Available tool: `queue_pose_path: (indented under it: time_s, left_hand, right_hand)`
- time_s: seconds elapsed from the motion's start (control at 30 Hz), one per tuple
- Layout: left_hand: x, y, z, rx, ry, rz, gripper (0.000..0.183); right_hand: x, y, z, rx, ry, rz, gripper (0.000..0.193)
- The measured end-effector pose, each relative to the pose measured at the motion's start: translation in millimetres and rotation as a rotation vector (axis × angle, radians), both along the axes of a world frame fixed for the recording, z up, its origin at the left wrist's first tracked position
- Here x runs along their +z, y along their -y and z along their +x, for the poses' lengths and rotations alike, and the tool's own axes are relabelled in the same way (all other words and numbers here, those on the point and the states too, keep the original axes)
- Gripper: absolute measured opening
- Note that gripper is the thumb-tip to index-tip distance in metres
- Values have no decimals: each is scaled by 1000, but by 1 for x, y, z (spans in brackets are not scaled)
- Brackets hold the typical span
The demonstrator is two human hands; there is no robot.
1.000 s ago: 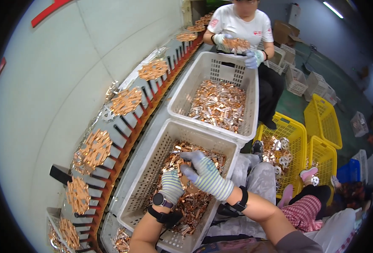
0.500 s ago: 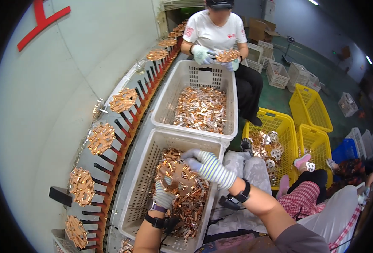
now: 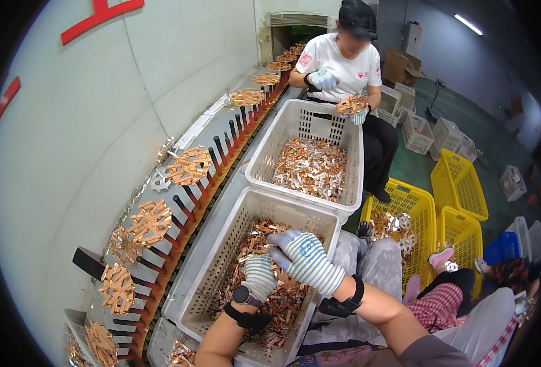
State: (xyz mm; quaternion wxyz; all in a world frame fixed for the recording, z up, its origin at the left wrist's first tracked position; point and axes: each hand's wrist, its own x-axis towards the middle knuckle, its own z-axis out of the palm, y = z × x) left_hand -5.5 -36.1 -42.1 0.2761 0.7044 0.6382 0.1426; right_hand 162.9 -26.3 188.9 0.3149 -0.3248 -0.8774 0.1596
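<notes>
1. Left hand (image 3: 260,276) and right hand (image 3: 307,260), in striped gloves, meet over copper-coloured pieces (image 3: 276,330) inside the near grey crate (image 3: 221,260). Fingers curl; whether either grips anything is hidden, so I cannot tell.
2. Crowded fingers could pinch each other or snag glove fabric on the jumbled pieces.
3. The left wrist's dark strap (image 3: 240,317) could catch the crate's left rim if that arm swings outward.
</notes>
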Motion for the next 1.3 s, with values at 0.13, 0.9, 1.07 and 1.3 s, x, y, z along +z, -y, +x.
queue_pose_path:
  time_s: [0.13,0.9,1.07,1.3]
  left_hand:
    - [-19,1,12,103,863,260,35]
    - [11,18,40,364,1862,-584,42]
    - [110,15,78,550,1977,-517,48]
    - [131,10,83,525,1641,-580,42]
  right_hand:
    - [5,11,-10,19,-38,-147,37]
    - [3,-8,40,21,-303,-216,30]
    - [0,0,33,33,-218,-124,29]
    - [11,3,60,169,136,-345,39]
